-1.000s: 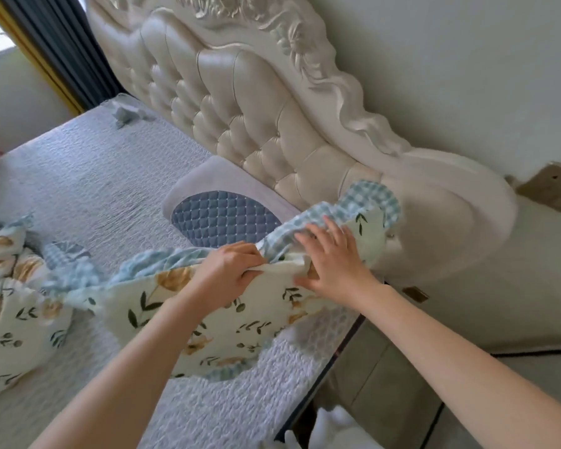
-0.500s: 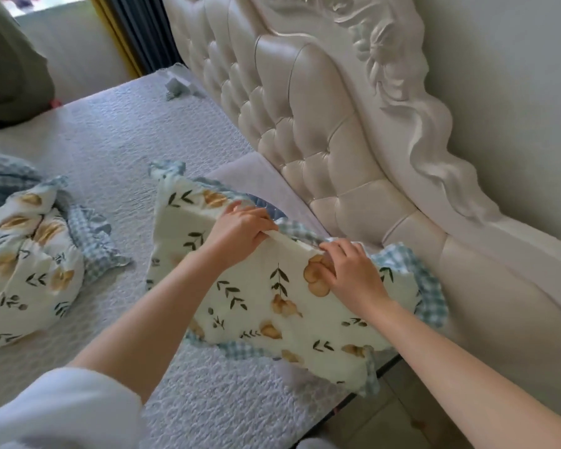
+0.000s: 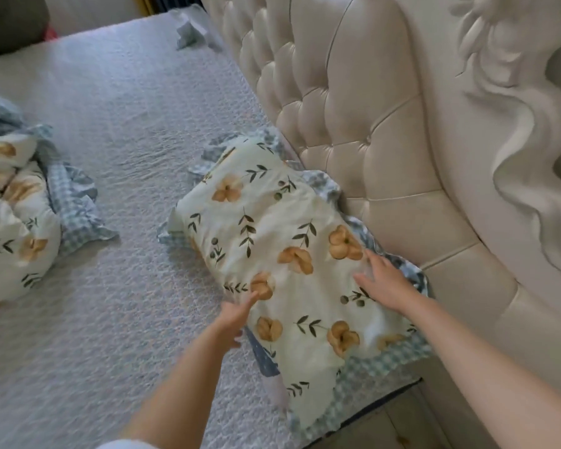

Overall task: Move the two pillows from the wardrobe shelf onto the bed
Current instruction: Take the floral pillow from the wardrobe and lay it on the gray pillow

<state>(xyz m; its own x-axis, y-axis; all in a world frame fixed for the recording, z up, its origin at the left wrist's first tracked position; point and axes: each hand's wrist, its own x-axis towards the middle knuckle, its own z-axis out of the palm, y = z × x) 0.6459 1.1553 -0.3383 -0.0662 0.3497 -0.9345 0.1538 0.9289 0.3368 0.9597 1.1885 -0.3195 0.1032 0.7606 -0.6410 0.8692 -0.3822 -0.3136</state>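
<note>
Now, head view only:
Pillow near: floral pillow [image 3: 292, 254] lies flat on bed [image 3: 117, 163], long side against tufted headboard [image 3: 353, 131], approx 4 o'clock of frame centre.
Pillow far: second floral pillow [image 3: 17, 222] at 9 o'clock, crumpled, on bed too, well apart from the first.
Left grip: left hand [image 3: 235, 314] loosely open, fingertips touching pillow's near-left edge w/ nothing pinched; motion blur, so contact pressure unclear.
Right grip: right hand [image 3: 382, 283] open, fingers spread, palm flat on pillow top near headboard side; holding nothing.
Step in hand (judgement): settling / smoothing the near pillow; both pillows look to be on the bed, so task seems nearly done.
How to do it well: press flat w/ open palms, sweep from centre out to the gingham frill, nudge toward 11 o'clock so the body sits fully on the mattress.
Edges: pillow's near corner at 5 o'clock overhangs mattress edge [image 3: 370, 406]; floor [image 3: 402, 429] shows below. Could slip off if pushed that way.
Open room: wide bare bedspread btwn the two pillows, 9–12 o'clock; small grey cloth [image 3: 188, 30] at 12 o'clock by headboard, out of the way.
Tight side: headboard at 2–3 o'clock, no room to slide there.
</note>
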